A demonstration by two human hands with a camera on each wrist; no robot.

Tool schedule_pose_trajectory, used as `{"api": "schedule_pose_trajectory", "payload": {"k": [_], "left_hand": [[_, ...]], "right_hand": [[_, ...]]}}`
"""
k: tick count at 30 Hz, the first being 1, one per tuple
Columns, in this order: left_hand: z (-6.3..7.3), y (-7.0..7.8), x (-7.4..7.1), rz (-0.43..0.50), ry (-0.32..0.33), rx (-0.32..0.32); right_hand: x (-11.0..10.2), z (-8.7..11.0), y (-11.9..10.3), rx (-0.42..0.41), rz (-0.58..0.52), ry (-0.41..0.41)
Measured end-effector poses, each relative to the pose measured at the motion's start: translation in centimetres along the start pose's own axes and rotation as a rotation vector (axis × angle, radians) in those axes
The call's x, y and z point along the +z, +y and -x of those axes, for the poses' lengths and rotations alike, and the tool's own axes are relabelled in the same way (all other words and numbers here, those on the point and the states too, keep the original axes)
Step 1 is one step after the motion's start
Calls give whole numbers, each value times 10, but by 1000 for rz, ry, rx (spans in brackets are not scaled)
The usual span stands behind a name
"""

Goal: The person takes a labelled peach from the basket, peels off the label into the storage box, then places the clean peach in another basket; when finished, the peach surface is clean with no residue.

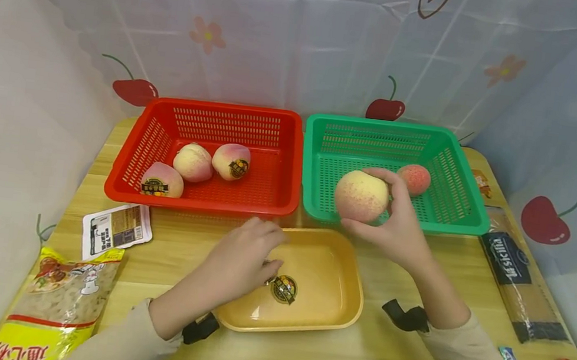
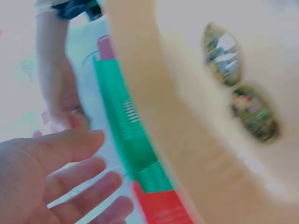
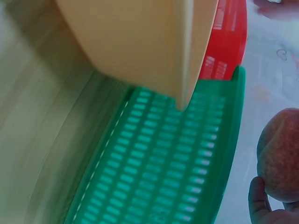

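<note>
Right hand: grip around peach
Left hand: grip loose, empty, over tray
Peach step: apparently placing into green basket
Peach next: likely lower, release

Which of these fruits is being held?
The large yellow-and-pink peach, gripped by the right hand; three others lie in the red basket, one in the green basket.

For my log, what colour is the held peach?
The peach is pale yellow, speckled pink; clearest in the head view.

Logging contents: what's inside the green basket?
A small reddish fruit. The right hand and the yellowish peach it holds cover part of the basket floor, hiding anything there.
</note>
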State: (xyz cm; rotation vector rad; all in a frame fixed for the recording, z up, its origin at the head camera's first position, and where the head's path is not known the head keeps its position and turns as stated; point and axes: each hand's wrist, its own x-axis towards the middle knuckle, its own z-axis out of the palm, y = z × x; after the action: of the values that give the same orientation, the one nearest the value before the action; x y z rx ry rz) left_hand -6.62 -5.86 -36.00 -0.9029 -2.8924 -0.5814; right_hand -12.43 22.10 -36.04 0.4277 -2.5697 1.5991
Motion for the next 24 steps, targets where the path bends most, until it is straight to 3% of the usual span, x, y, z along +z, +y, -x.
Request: {"api": "schedule_pose_trajectory", "payload": {"k": [3, 7, 10, 16, 20, 24], "left_hand": [[-13, 4, -16, 4, 62, -11], [-35, 4, -22, 27, 99, -49], [-53, 1, -17, 66, 78, -98], [-81, -11, 5, 134, -9, -188], [-92, -18, 18, 113, -66, -196], [-98, -22, 26, 101, -110, -192]], "right_hand": [[-7, -2, 4, 20, -4, 21], [-17, -11, 10, 95, 19, 46], [-26, -21, 15, 147, 62, 57], [-39, -49, 33, 172, 139, 39], [-45, -66, 45, 212, 177, -9], [-47, -80, 52, 282, 296, -54]]}}
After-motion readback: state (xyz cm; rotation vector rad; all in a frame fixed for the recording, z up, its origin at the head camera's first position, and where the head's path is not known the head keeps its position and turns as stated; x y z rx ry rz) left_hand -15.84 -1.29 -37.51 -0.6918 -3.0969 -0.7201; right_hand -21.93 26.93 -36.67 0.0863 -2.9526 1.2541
